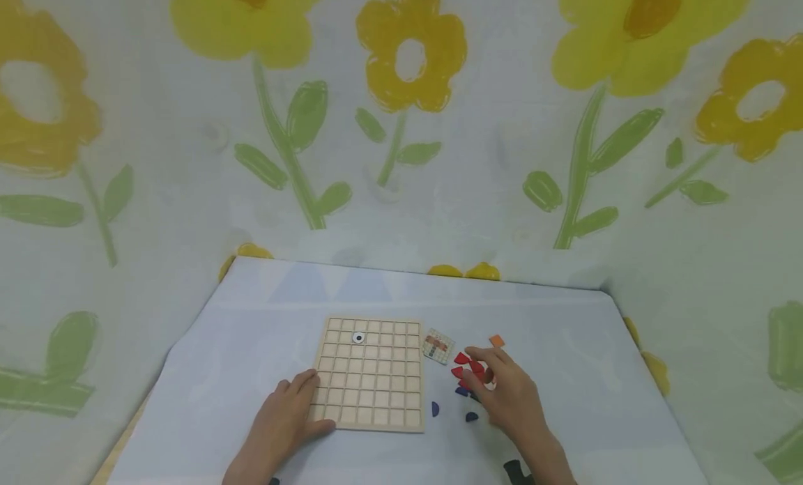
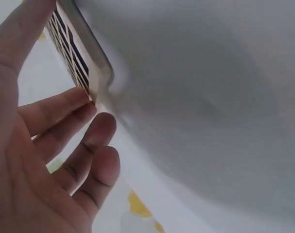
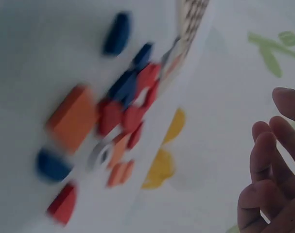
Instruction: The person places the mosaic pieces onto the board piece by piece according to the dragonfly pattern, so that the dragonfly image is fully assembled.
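Note:
A wooden grid board (image 1: 374,384) lies on the table, with one round white piece with a black centre (image 1: 358,337) in a far cell. My left hand (image 1: 282,415) rests at its near-left corner, thumb along the front edge and fingertips touching the left edge. To the right, my right hand (image 1: 511,391) hovers over a small pile of red pieces (image 1: 461,358) and dark blue pieces (image 1: 461,391). The right wrist view shows thumb and fingers apart, loosely bent, with nothing between them. Part of the pile is hidden under this hand in the head view.
A small pattern card (image 1: 438,346) lies beside the board's right edge. An orange square (image 1: 497,341) sits beyond my right hand. Two blue half-round pieces (image 1: 436,409) lie nearer me. A flowered curtain (image 1: 408,157) surrounds the white table (image 1: 251,318).

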Motion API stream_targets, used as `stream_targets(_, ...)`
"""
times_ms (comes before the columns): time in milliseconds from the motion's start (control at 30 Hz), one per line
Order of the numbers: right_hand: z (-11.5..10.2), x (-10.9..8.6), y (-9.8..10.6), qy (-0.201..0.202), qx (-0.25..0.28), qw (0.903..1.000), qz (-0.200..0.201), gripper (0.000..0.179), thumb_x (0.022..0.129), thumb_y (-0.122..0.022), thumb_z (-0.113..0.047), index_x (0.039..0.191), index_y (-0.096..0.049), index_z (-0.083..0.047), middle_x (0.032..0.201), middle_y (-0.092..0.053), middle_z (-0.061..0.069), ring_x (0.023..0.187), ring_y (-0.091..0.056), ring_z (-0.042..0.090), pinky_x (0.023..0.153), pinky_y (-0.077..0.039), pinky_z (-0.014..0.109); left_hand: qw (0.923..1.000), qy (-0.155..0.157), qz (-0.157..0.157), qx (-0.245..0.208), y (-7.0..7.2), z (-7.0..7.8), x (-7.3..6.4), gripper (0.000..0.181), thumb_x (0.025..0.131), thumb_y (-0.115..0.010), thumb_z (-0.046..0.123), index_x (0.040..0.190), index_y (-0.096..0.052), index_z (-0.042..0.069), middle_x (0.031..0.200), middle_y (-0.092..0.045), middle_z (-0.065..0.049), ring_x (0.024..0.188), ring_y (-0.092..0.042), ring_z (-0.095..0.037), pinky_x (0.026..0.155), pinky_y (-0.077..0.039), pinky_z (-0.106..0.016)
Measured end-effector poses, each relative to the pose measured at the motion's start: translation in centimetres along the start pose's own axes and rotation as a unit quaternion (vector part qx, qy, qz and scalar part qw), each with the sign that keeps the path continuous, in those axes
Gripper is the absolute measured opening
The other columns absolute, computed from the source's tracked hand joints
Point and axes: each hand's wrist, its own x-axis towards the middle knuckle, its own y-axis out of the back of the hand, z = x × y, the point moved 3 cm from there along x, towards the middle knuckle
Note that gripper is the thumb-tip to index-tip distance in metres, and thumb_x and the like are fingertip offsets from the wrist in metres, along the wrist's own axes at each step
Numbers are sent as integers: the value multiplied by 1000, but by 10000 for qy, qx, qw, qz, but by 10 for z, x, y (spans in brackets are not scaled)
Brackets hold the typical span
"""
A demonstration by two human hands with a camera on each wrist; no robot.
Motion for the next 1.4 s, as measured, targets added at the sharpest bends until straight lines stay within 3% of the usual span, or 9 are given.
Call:
stream_targets(333, 59, -20, 9, -858, -665, 9936, -295, 48, 82, -87, -22, 126, -71, -17, 111, -69, 0, 73, -57, 13, 48, -44, 18, 9995, 18, -258, 188, -3, -5, 2, 102, 72, -76, 70, 143, -55, 1, 154, -48, -12, 114, -53, -33, 89, -51, -48)
stream_targets(567, 74, -21, 5, -1366, -856, 9812, -1059, 46, 85, -84, -23, 128, -70, -14, 113, -67, 7, 71, -54, 16, 55, -47, 22, 9998, 45, -174, 91, -6, -7, 3, 101, 72, -75, 71, 142, -57, 1, 153, -49, -11, 113, -52, -32, 89, -50, -46)
stream_targets(700, 80, -21, -2, -1499, -901, 9716, -1593, 42, 84, -85, -23, 123, -72, -14, 107, -66, 4, 66, -50, 13, 56, -48, 22, 9999, 41, -128, 100, -5, -6, 4, 96, 72, -79, 66, 140, -59, 1, 152, -50, -11, 110, -53, -31, 87, -51, -47)
stream_targets(900, 84, -20, -13, -1372, -980, 9698, -1765, 34, 82, -86, -22, 114, -76, -19, 101, -67, -1, 66, -51, 11, 58, -51, 22, 9998, 51, -187, 82, -5, -6, 6, 96, 72, -79, 66, 140, -59, 1, 152, -51, -11, 109, -53, -31, 89, -51, -48)
stream_targets(1167, 81, -15, -17, -917, -1196, 9712, -1847, 24, 81, -87, -22, 103, -78, -21, 95, -67, -5, 73, -57, 10, 73, -62, 32, 9993, 175, -324, -26, -8, -6, 5, 97, 72, -80, 65, 142, -57, 1, 153, -49, -10, 107, -53, -30, 90, -51, -48)
stream_targets(1400, 79, -13, -20, -760, -1315, 9715, -1817, 24, 79, -88, -20, 101, -78, -19, 88, -65, -5, 72, -57, 10, 70, -61, 31, 9992, 202, -343, -106, -4, -5, 6, 98, 72, -81, 64, 142, -57, 0, 153, -49, -12, 106, -53, -30, 90, -51, -49)
